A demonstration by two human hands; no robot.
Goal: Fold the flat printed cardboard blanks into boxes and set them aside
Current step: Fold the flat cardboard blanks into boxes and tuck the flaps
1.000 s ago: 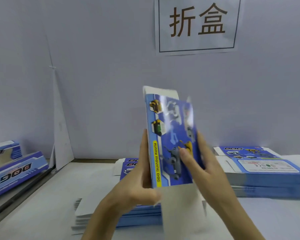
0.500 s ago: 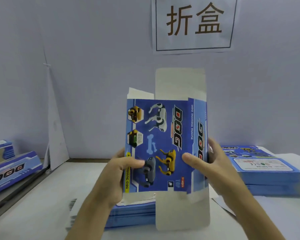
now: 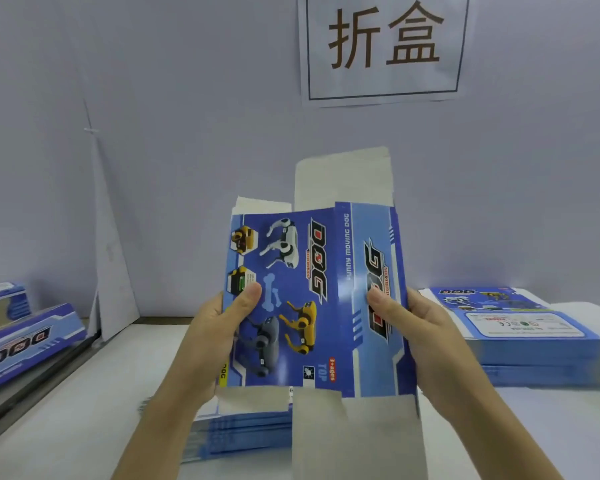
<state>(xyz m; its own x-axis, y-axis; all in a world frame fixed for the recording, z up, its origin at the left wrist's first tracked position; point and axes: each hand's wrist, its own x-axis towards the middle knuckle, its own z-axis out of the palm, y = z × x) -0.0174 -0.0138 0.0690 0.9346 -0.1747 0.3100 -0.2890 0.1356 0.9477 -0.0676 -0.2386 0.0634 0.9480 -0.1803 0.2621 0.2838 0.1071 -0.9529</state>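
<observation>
I hold one blue printed blank upright in front of me, opened into a sleeve so its dog-picture face and one side panel show. Grey flaps stick out at its top and bottom. My left hand grips its left edge with the thumb on the printed face. My right hand grips the right side panel with the thumb on the front. A stack of flat blanks lies on the table under my hands. A second stack of blanks lies at the right.
Two folded blue boxes lie at the far left beside a dark rail. The white table ends at a grey wall carrying a paper sign. A white cardboard piece leans in the left corner.
The blank has turned from edge-on to face me and spread open into a sleeve. My hands have moved apart to its left and right edges.
</observation>
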